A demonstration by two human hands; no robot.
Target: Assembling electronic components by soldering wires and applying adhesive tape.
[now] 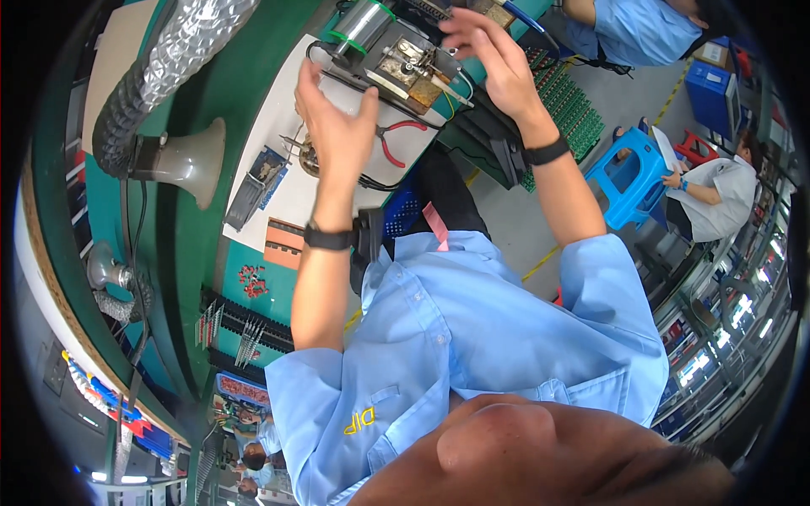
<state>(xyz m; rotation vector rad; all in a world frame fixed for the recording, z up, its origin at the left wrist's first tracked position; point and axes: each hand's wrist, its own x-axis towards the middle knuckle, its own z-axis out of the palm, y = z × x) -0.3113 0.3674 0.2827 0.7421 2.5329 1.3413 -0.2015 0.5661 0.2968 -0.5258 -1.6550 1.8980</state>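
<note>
My left hand (337,126) is raised over the white work mat (291,93), thumb and fingers apart, with nothing seen in it. Across from it, my right hand (504,74) is also empty, its fingers stretched out beside a small metal bench device (412,69). That device stands between the two hands. Behind it sits a spool of silvery wire (363,27) with green rims. Close to my left thumb lie pliers with red handles (401,139). Below that hand, partly hidden by the wrist, is a metal tool or stand (305,153).
A blue circuit board (272,173), an orange-brown slotted block (284,243) and small red parts (253,280) lie on the bench. A funnel-mouthed fume duct (190,162) hangs at the left. Green circuit boards (567,114) stand at the right, near a blue stool (627,179) and other people.
</note>
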